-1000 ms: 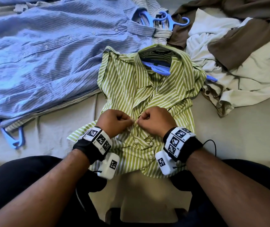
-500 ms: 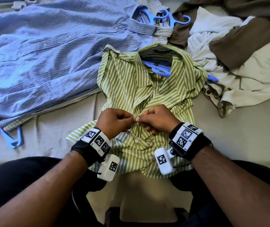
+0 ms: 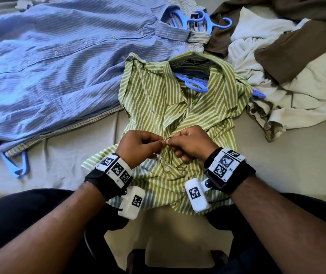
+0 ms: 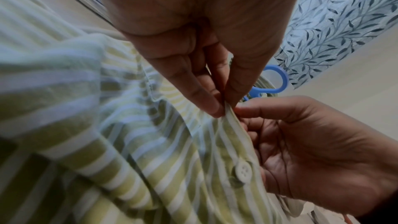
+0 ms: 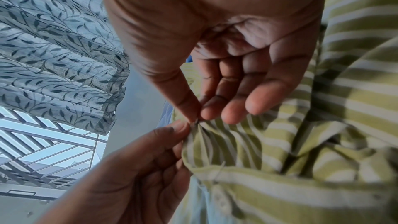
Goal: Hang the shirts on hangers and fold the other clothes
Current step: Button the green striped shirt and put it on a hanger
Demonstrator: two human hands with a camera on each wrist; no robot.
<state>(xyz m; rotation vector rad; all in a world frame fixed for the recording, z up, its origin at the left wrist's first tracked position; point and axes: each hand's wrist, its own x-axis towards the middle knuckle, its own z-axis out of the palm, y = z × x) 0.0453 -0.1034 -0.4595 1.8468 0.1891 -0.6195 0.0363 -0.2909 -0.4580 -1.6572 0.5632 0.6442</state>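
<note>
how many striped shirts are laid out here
3: a blue striped shirt at far left, a pale striped shirt mostly hidden beneath it, and a green striped shirt in the middle. The clothes pile at right may hide more.

Green striped shirt (image 3: 154, 99) flat on blue hanger (image 3: 192, 84), partly buttoned

**Clothes spread over a beige bed**

A beige bed (image 3: 288, 161) carries a green-striped shirt (image 3: 158, 95) on a blue hanger (image 3: 193, 84), a blue striped shirt (image 3: 59, 62) to its left atop another striped shirt (image 3: 197, 38), and a heap of white and brown clothes (image 3: 277, 66) to its right.
</note>
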